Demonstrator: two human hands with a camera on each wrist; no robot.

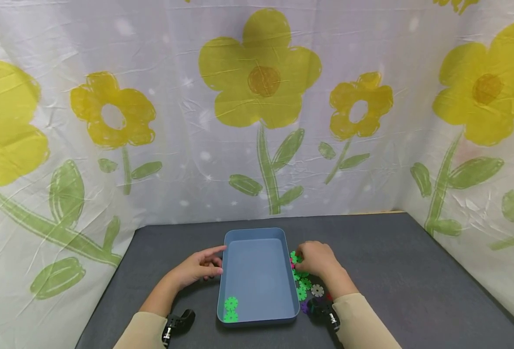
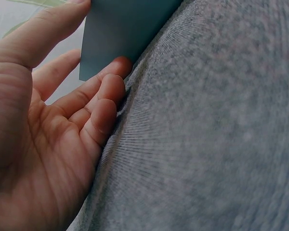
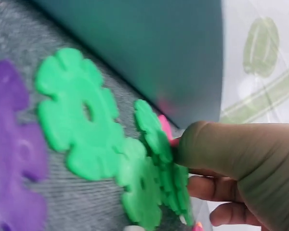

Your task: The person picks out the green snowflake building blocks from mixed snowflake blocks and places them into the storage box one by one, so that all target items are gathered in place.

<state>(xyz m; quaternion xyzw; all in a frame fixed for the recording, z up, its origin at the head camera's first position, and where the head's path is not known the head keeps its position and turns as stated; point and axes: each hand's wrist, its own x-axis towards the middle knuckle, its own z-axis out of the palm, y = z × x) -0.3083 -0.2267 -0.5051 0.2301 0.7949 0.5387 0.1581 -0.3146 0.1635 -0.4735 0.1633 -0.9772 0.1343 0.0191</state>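
A blue-grey rectangular tray (image 1: 258, 271) lies on the dark table. Two green flower-shaped plastic discs (image 1: 231, 304) lie in its near left corner. My left hand (image 1: 197, 265) touches the tray's left wall with index finger and thumb; its other fingers are loosely bent in the left wrist view. Beside the tray's right wall, my right hand (image 1: 319, 259) reaches down to a row of green discs (image 3: 82, 115). Its thumb touches a green disc near a pink one (image 3: 165, 127); whether the hidden fingertips grip a piece cannot be made out.
Close to the right wrist lie a white disc (image 1: 317, 290), a purple disc (image 3: 12, 144) and a red piece (image 1: 329, 296). A black wrist camera (image 1: 180, 321) is strapped to each arm. Flower-printed cloth (image 1: 187, 184) hangs behind the table and along its sides.
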